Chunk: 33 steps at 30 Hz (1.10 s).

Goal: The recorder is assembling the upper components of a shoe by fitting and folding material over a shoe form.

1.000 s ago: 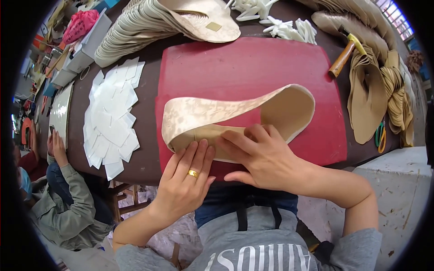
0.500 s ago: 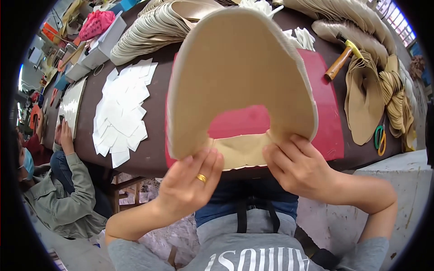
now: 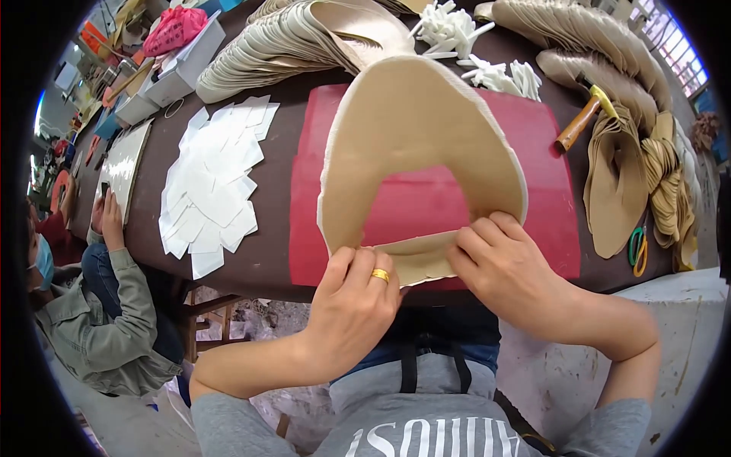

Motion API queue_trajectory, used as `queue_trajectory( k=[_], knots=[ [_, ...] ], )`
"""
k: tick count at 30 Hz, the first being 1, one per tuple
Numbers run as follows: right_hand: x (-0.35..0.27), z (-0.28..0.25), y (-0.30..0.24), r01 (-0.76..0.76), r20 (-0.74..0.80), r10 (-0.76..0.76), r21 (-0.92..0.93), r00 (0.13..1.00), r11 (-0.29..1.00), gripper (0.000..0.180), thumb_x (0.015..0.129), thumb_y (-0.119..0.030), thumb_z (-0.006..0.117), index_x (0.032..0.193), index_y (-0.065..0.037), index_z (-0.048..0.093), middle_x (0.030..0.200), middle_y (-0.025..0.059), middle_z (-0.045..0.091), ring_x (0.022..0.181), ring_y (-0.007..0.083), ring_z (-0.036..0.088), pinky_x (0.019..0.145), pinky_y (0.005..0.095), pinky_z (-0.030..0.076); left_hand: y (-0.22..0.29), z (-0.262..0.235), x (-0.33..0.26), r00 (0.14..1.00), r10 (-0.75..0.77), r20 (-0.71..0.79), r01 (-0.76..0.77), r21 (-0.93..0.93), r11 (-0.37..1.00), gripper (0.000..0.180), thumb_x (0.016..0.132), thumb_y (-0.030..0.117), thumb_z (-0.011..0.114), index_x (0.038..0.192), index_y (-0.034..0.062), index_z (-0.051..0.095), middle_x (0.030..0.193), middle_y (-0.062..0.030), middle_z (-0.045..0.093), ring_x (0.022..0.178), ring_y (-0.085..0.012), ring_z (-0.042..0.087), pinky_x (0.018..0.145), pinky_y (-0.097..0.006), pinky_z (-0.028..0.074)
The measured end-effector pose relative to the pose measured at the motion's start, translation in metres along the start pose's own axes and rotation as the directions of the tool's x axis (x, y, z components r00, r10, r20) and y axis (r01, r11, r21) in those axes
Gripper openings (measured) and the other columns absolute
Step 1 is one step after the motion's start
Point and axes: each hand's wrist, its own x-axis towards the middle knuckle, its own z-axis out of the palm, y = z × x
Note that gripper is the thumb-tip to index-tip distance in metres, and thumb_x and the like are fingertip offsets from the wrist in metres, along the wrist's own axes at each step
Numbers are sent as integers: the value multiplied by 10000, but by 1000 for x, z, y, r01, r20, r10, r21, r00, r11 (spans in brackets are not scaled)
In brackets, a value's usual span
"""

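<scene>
A tan shoe upper (image 3: 415, 126) with a pale rough edge stands curved into a loop, its inner side toward me. Its lower near part is a narrow band that spans between my hands. My left hand (image 3: 354, 308) wears a gold ring and pinches the left end of that band, its fingertips curled over the edge. At the right end, my right hand (image 3: 514, 278) grips the upper between thumb and bent fingers. Below the piece lies a red mat (image 3: 548, 206), seen through the opening too.
Overlapping white sheets (image 3: 209, 179) lie at left. Stacked uppers (image 3: 285, 57) and white sticks (image 3: 445, 30) are behind. At right are a hammer (image 3: 582, 122), tan cut pieces (image 3: 615, 179) and scissors (image 3: 638, 251). A masked person (image 3: 114, 320) sits at far left.
The upper has dropped lower and tilted away, so it looks smaller and more of the mat shows. My left hand has turned over, with its fingers curling more tightly around the edge.
</scene>
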Motion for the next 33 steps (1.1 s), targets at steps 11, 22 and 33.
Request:
queue_trajectory(
  k=[11,22,33],
  knots=[
    [5,-47,16,5,-249,31,142,968,990,114,768,-163,666,843,-82,636,770,-2,610,824,149,603,1085,477,321,-4,-16,25,927,-204,-314,67,-398,915,236,757,278,762,728,126,584,694,22,496,640,-138,459,777,-330,384],
    [-54,-2,29,35,-250,208,714,946,700,458,935,-423,514,1238,-85,572,1235,79,603,1198,211,526,1112,511,251,-8,-43,21,962,238,-136,-272,-357,894,240,760,323,777,712,148,621,603,60,468,550,-96,444,602,-239,390],
    [-21,21,78,-394,-38,434,358,900,847,399,954,-314,483,1266,-76,558,1353,75,530,1282,253,447,1107,452,257,-120,-129,-25,957,-173,232,33,506,862,87,768,204,751,739,163,680,562,60,530,503,-158,465,534,-291,389]
  ],
)
